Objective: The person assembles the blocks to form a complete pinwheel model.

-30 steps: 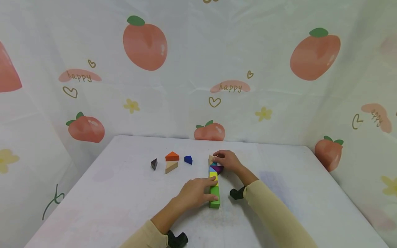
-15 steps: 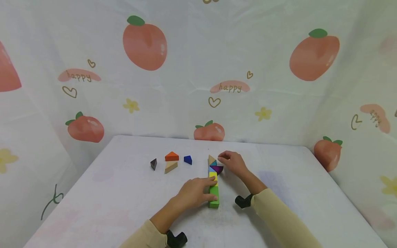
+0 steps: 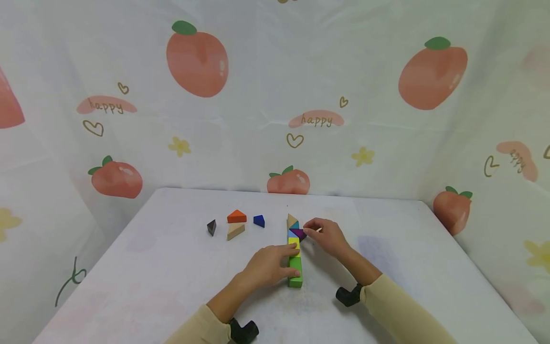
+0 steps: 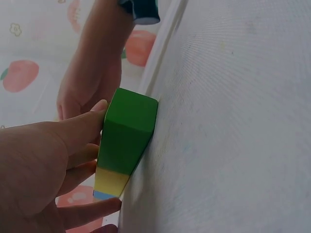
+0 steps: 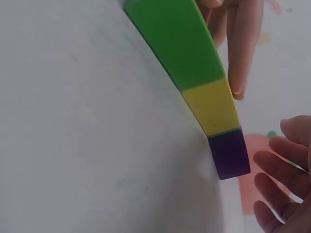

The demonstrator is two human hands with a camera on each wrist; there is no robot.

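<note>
A row of wooden building blocks runs away from me: a green block [image 3: 295, 264] nearest, then a yellow block [image 3: 294, 241], a light blue piece [image 3: 290, 234], a teal piece [image 3: 295, 225] and a natural-wood triangle [image 3: 290, 220] at the far end. Jutting from the row's right side is a purple triangular block [image 5: 230, 154]. My left hand [image 3: 265, 265] rests on the row, thumb on the green block and extended fingers over the yellow one. Close to the purple block's right tip is my right hand [image 3: 330, 236], its fingers loosely bent and holding nothing in the right wrist view.
Left of the row lie loose blocks: an orange-red triangle [image 3: 237, 217], a natural-wood piece [image 3: 235, 231], a dark blue piece [image 3: 259, 220] and a dark grey one [image 3: 211, 228]. A white table [image 3: 172, 286] bears everything, with a fruit-print cloth [image 3: 240, 143] behind.
My right hand has left the natural-wood triangle at the far end and come back toward me, beside the purple block. The left hand has stayed in place on the row.
</note>
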